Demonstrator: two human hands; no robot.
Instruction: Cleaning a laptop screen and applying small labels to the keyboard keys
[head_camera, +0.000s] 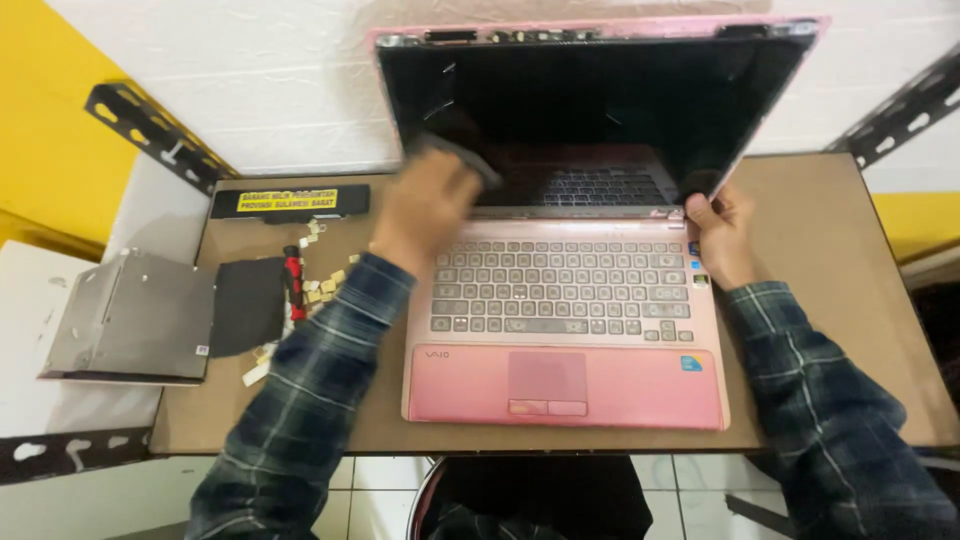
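Left hand (425, 205), blurred, presses a dark cloth-like pad (455, 150) against the lower left part of the one laptop's black screen (600, 90); its fingers are curled over the pad, though the blur hides the exact grip. Right hand (722, 235) is closed on the lower right edge of the screen, thumb on the front, near the hinge. Both arms wear plaid sleeves.

One pink laptop (565, 385) stands open on the desk (830, 260), its front edge close to the desk's near edge, its lid tilted up toward the white wall. The lid's top edge shows bare fittings where the frame is off. The keyboard reflects in the dark screen.

On the desk's left half lie: one long black bar with a yellow label (290, 201) along the far edge; one black square sheet (247, 305) near the left edge; one red-and-black tool (293, 285) just beside that sheet; and a scatter of small pale scraps (325, 285), too many and too small to count, partly hidden by the left sleeve. One flat grey metal drive (130, 318) lies off the desk's left edge on a white surface, its right side overlapping the desk edge.

Two perforated black metal brackets (150, 135) slant at the far corners, one per side.
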